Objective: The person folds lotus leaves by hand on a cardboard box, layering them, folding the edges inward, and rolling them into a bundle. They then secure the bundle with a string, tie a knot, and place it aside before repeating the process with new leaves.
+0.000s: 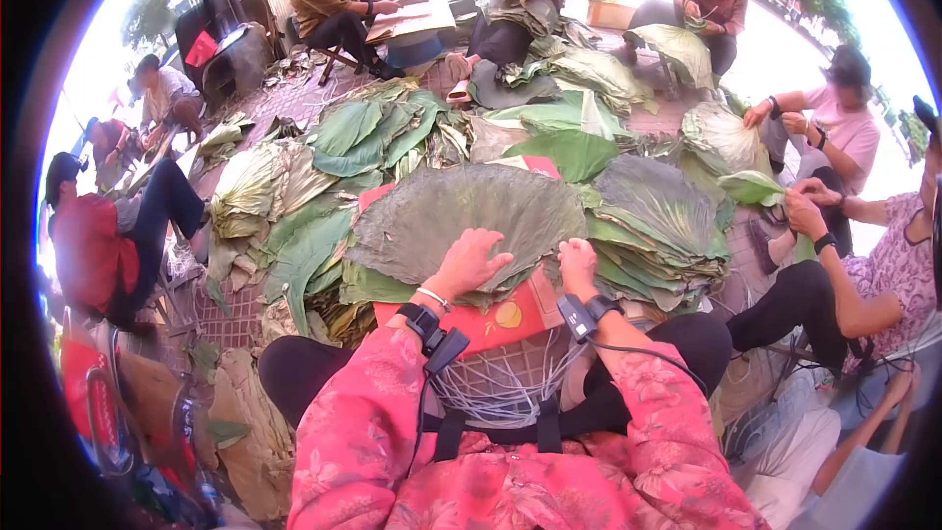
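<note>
A broad grey-green lotus leaf (461, 211), folded into a fan with radiating veins, lies in front of me over a red cardboard box (505, 319). My left hand (469, 263) rests on the leaf's near side, thumb apart from the fingers. At the leaf's right edge, my right hand (577, 265) is closed in a pinch on the rim. Beside it stands a thick stack of folded leaves (657, 226). Pale strips (505, 378) lie tangled between my knees, below the box.
Green leaves (373, 132) and a bundle of paler folded leaves (265, 186) lie to the left and ahead. Several people sit around the pile, including a person in patterned purple (898, 255) close on my right, holding a green leaf (752, 186). Brown sheets (250, 422) lie at lower left.
</note>
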Available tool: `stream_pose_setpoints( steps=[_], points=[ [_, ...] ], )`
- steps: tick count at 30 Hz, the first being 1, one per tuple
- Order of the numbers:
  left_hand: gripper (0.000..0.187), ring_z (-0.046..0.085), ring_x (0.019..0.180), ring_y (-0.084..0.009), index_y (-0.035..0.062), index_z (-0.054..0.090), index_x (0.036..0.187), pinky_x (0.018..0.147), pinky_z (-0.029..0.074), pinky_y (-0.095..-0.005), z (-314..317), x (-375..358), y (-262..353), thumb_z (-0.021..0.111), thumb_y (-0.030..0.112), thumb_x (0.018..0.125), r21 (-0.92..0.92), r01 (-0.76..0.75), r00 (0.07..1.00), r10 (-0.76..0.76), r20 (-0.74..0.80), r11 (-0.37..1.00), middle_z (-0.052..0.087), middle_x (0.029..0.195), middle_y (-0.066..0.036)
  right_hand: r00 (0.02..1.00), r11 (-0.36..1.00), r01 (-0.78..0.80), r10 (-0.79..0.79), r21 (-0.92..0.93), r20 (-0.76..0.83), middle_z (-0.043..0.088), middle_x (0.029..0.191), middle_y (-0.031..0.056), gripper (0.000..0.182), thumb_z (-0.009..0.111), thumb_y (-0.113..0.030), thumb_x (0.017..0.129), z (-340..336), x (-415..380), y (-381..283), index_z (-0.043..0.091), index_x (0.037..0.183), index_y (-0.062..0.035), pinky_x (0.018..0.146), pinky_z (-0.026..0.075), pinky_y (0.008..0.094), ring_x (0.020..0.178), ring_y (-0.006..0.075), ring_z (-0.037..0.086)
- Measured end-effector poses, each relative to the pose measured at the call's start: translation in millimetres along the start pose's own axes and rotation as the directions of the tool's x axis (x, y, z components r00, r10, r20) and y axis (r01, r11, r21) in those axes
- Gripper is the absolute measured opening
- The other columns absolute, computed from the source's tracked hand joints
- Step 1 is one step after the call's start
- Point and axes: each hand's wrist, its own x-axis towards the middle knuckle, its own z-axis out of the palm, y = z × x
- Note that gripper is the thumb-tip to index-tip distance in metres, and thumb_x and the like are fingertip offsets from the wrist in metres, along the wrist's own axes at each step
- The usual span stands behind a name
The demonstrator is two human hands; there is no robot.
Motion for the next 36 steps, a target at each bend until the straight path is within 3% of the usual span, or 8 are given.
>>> stream_pose_setpoints(
  steps=[10, 13, 15, 20, 21, 22, 25, 36],
  points=[
    [0.061, 0.052, 0.101, -0.0331, 0.0082, 0.053, 0.116, 0.085, 0.044, -0.0401, 28, 17, 10, 0.064, 0.049, 0.073, 0.113, 0.331, 0.893, -0.349, 0.285, 0.937, 0.052, 0.104, -0.016, 0.818, 0.769, -0.500, 0.571, 0.399, -0.076, 0.057, 0.067, 0.0076, 0.029, 0.073, -0.016, 0.070, 14, 14, -34, 0.054, 0.087, -0.0026, 0.034, 0.037, 0.0248, 0.046, 0.0144, 0.054],
    [0.056, 0.053, 0.099, -0.0332, 0.0091, 0.053, 0.113, 0.083, 0.045, -0.0409, 21, 30, 31, 0.063, 0.047, 0.074, 0.247, 0.337, 0.863, -0.404, 0.305, 0.908, 0.053, 0.105, -0.016, 0.948, 0.930, -0.317, 0.305, 0.185, 0.091, 0.059, 0.068, 0.0089, 0.023, 0.072, -0.018, 0.070, 24, 4, -44, 0.059, 0.080, -0.0023, 0.041, 0.043, 0.0288, 0.049, 0.0159, 0.055],
    [0.049, 0.054, 0.096, -0.0329, 0.0095, 0.053, 0.111, 0.080, 0.045, -0.0416, 37, 30, 21, 0.061, 0.042, 0.075, 0.299, 0.247, 0.917, -0.322, 0.237, 0.922, 0.053, 0.104, -0.015, 0.926, 0.905, 0.377, -0.363, -0.196, 0.103, 0.060, 0.070, 0.0100, 0.023, 0.070, -0.020, 0.071, 47, -2, -47, 0.063, 0.081, -0.0014, 0.055, 0.048, 0.0300, 0.057, 0.0166, 0.058],
    [0.030, 0.058, 0.082, -0.0331, 0.0103, 0.053, 0.107, 0.070, 0.047, -0.0451, 62, 13, -16, 0.052, 0.024, 0.080, 0.187, 0.058, 0.998, -0.065, 0.028, 0.981, 0.058, 0.093, -0.016, 0.724, 0.784, 0.620, -0.566, -0.012, 0.394, 0.061, 0.081, 0.0124, 0.022, 0.064, -0.020, 0.077, 49, -51, -86, 0.063, 0.089, -0.0016, 0.066, 0.047, 0.0313, 0.072, 0.0210, 0.059],
    [0.028, 0.059, 0.081, -0.0336, 0.0103, 0.053, 0.106, 0.070, 0.047, -0.0456, 59, 11, -18, 0.051, 0.023, 0.081, 0.161, 0.074, 0.996, -0.079, 0.029, 0.984, 0.058, 0.092, -0.017, 0.811, 0.847, 0.532, -0.513, 0.010, 0.281, 0.061, 0.082, 0.0126, 0.021, 0.063, -0.019, 0.077, 49, -51, -80, 0.062, 0.089, -0.0016, 0.067, 0.046, 0.0320, 0.072, 0.0222, 0.059],
    [0.027, 0.059, 0.082, -0.0359, 0.0106, 0.053, 0.107, 0.070, 0.047, -0.0467, 57, 15, -22, 0.049, 0.022, 0.084, 0.169, 0.402, 0.875, -0.432, 0.220, 0.900, 0.058, 0.093, -0.018, 0.881, 0.896, 0.443, -0.443, 0.044, 0.166, 0.060, 0.083, 0.0127, 0.020, 0.062, -0.018, 0.078, 48, -45, -70, 0.062, 0.089, -0.0015, 0.067, 0.046, 0.0327, 0.073, 0.0234, 0.059],
    [0.036, 0.058, 0.086, -0.0363, 0.0126, 0.049, 0.117, 0.073, 0.046, -0.0463, 59, 12, -10, 0.048, 0.031, 0.087, -0.029, 0.334, 0.940, -0.335, -0.070, 0.942, 0.057, 0.095, -0.017, 0.885, 0.930, 0.362, -0.366, -0.067, -0.290, 0.061, 0.081, 0.0134, 0.021, 0.062, -0.018, 0.075, 40, -14, -30, 0.062, 0.088, -0.0006, 0.068, 0.046, 0.0349, 0.072, 0.0261, 0.059],
    [0.042, 0.055, 0.088, -0.0324, 0.0133, 0.050, 0.117, 0.072, 0.045, -0.0431, 55, 10, 4, 0.060, 0.031, 0.080, 0.089, 0.307, 0.951, -0.308, -0.006, 0.947, 0.052, 0.092, -0.012, 0.990, 0.948, -0.113, 0.081, -0.297, -0.120, 0.065, 0.083, 0.0169, 0.026, 0.058, -0.017, 0.071, 15, 15, -30, 0.063, 0.090, -0.0012, 0.068, 0.047, 0.0370, 0.078, 0.0299, 0.063]
  ],
)
